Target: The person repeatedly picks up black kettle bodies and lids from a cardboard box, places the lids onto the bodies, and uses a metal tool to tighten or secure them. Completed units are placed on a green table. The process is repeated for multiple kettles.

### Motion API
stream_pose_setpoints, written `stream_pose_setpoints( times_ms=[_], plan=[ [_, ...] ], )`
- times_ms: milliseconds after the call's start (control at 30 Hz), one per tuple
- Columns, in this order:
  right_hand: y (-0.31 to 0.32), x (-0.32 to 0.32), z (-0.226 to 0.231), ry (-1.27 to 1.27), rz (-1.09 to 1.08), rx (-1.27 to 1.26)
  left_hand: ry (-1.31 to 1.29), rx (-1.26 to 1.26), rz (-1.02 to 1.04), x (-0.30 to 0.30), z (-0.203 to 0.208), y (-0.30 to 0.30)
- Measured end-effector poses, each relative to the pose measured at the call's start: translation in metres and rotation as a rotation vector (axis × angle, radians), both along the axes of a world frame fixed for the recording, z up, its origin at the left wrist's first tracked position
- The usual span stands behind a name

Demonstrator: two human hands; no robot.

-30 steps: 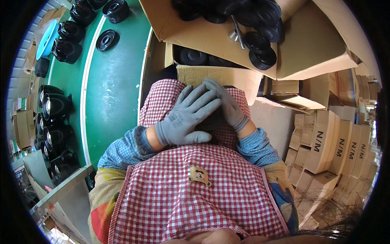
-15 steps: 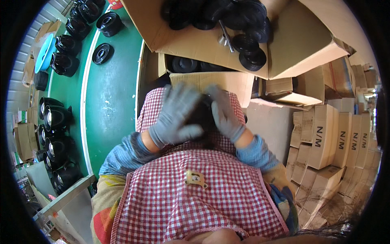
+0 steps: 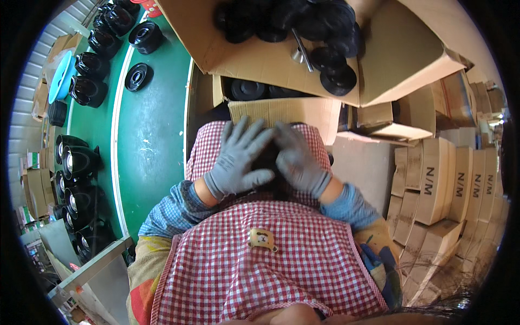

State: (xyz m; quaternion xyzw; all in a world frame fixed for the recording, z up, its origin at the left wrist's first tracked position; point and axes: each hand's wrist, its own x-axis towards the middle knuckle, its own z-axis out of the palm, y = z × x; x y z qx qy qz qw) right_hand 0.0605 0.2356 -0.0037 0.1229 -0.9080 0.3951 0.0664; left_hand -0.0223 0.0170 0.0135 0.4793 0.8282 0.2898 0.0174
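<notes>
Both hands wear grey gloves and lie on my lap over a red-and-white checked apron (image 3: 281,254). My left hand (image 3: 237,162) is spread flat with its fingers apart, and my right hand (image 3: 299,160) lies beside it, also spread. Between and under the palms shows a dark object (image 3: 269,162), mostly hidden, so its shape is unclear. Both hands touch it. Neither hand's fingers are seen curled round it.
Just ahead stands an open cardboard box (image 3: 260,62) of black round parts (image 3: 336,78) with a metal rod (image 3: 302,46); a lower box (image 3: 281,111) sits under it. A green conveyor (image 3: 151,141) carries black discs (image 3: 138,76) and housings (image 3: 76,162). Stacked cartons (image 3: 449,179) fill the right.
The hands lay crossed, left over right, on the dark object. They have slid apart and now lie side by side with fingers spread. The view has shifted slightly.
</notes>
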Motion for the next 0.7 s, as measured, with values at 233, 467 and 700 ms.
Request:
stream_pose_setpoints(
  times_ms=[233,467,700],
  plan=[
    [0.007,0.002,0.006,0.005,0.122,0.124,0.031,0.000,0.046,-0.018,-0.022,-0.007],
    [0.006,-0.026,0.021,-0.060,0.354,0.217,-0.499,-0.138,-0.013,-0.065,-0.022,0.019],
    [0.034,-0.048,0.024,0.127,0.557,0.509,-0.575,-0.332,-0.157,-0.097,0.004,0.045]
  ],
)
